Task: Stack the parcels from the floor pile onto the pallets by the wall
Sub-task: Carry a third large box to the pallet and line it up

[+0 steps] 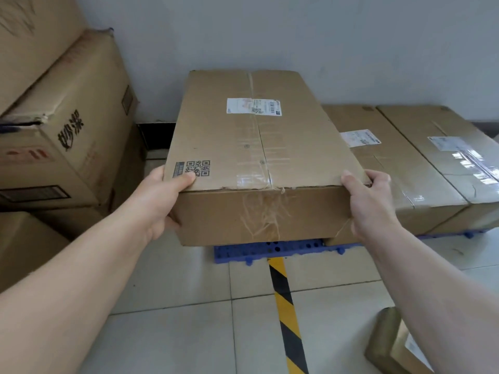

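A person's two bare arms reach forward, holding a large flat cardboard parcel [259, 147] by its near corners. The left hand [164, 201] grips the near left corner: its thumb lies on the top face, just beside a printed QR code [198, 168], and its fingers wrap round the side out of sight. The right hand [370, 203] grips the near right corner the same way, thumb on top and palm against the end face. The parcel is taped along its middle seam and carries a white shipping label [253, 106] near its far edge. It sits over the left end of a blue plastic pallet [243, 252] by a pale wall [297, 36], its near edge covering most of the pallet's front edge; whether its base rests on the pallet cannot be told. On the right part of the pallet lie two more taped parcels side by side, one [391, 179] just beside the held parcel and another [453, 157] toward the right edge. A stack of bigger cartons [67, 130] stands to the left of the pallet. A yellow and black striped tape line [286, 306] runs across the tiled floor [175, 319] up to the pallet's front edge. A small parcel [388, 344] lies on the floor at lower right.
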`<control>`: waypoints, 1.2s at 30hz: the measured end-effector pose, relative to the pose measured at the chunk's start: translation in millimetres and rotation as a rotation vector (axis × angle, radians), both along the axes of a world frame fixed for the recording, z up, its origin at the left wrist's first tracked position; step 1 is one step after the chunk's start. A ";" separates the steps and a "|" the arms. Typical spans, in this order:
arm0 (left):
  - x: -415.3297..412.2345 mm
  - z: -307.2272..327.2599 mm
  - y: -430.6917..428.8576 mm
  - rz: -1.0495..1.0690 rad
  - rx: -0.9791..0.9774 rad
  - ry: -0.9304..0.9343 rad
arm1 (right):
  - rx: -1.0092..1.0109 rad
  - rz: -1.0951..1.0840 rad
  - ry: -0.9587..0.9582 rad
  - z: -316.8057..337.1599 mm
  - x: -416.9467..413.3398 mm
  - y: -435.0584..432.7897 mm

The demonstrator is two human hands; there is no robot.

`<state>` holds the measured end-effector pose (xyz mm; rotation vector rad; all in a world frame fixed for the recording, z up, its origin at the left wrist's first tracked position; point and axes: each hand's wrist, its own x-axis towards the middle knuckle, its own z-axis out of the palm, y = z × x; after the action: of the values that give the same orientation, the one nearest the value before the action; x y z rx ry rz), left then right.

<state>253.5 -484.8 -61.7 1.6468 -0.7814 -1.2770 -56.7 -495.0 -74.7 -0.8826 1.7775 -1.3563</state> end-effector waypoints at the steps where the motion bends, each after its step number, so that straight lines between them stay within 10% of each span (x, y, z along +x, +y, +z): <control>1: 2.7 -8.3 -0.7 0.007 0.015 0.010 | 0.023 0.011 0.010 -4.2 1.6 -1.4; 10: -7.3 -100.4 4.8 -0.049 0.108 0.037 | 0.327 0.316 0.276 -36.6 17.4 2.0; 20: -27.5 -117.3 0.4 -0.524 0.145 -0.990 | 0.467 0.758 1.238 -84.7 28.5 20.3; 36: -48.7 -127.6 -11.6 -0.540 0.112 -1.179 | 0.577 0.840 1.179 -87.9 6.7 -1.3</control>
<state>204.8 -496.4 -189.3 2.3478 -1.9699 -0.5377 -50.1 -496.4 -162.6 -1.9541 1.9502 0.3500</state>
